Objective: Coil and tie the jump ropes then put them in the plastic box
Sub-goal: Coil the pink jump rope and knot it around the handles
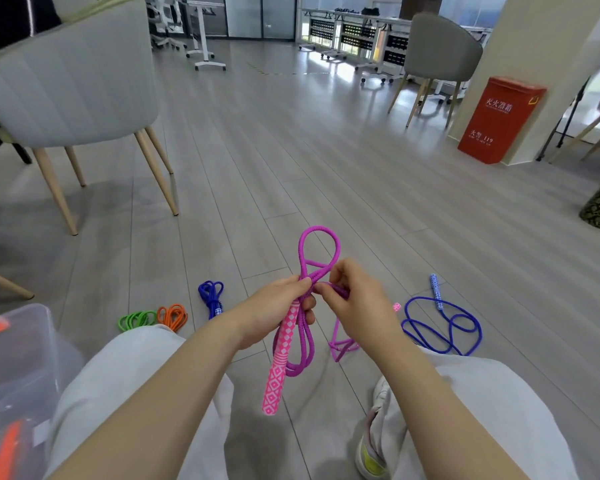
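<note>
I hold a purple jump rope in front of me, folded into loops above and below my hands. My left hand grips the bundle together with its pink patterned handle, which hangs downward. My right hand pinches a strand of the same rope at the bundle's waist. The loose end trails to the floor, where the second pink handle's tip peeks out behind my right hand. The clear plastic box stands at my lower left with orange items inside.
On the floor lie a coiled green rope, a coiled orange rope, a tied blue rope and a loose blue rope. A grey chair stands at left, a red box at right.
</note>
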A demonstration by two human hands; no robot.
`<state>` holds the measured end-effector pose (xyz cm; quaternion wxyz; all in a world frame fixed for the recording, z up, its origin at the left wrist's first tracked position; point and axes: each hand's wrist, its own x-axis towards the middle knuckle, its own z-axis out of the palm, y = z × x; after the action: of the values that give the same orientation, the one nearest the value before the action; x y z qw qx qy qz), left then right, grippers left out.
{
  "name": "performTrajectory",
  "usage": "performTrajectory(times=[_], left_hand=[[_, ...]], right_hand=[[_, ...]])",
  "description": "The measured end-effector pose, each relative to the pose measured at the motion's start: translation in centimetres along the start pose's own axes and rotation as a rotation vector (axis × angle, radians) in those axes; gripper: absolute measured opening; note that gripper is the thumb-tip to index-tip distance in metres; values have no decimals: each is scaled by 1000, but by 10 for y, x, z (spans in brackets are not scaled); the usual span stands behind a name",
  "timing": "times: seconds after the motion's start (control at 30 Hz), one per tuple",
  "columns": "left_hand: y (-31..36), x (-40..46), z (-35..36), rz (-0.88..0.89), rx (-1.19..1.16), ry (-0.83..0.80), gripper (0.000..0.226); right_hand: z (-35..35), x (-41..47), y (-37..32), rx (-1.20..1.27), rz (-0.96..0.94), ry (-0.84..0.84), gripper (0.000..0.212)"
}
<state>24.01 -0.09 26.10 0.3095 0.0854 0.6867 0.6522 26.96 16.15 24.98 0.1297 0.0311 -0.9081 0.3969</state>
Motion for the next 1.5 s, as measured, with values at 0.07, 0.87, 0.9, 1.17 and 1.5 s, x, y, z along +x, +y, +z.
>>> performTrajectory(times=[0.07,0.87,0.9,1.17,1.5], left_hand=[[0,1,-1,-26,-9,-4,37],[2,11,-16,197,-470,321,30],[2,11,-17,193,-474,321,30],[8,8,-19,206,-612,243,27],[16,-10,-20,235,-573,-71,22]], right_hand=[[0,1,1,-5,13,-15,28],[32,-19,-23,-460,-170,-322,35],[30,-19,-23,-465,-176,-330,35],[9,-9,-17,-191,3,-165,48],[12,2,13,165,134,-342,38]])
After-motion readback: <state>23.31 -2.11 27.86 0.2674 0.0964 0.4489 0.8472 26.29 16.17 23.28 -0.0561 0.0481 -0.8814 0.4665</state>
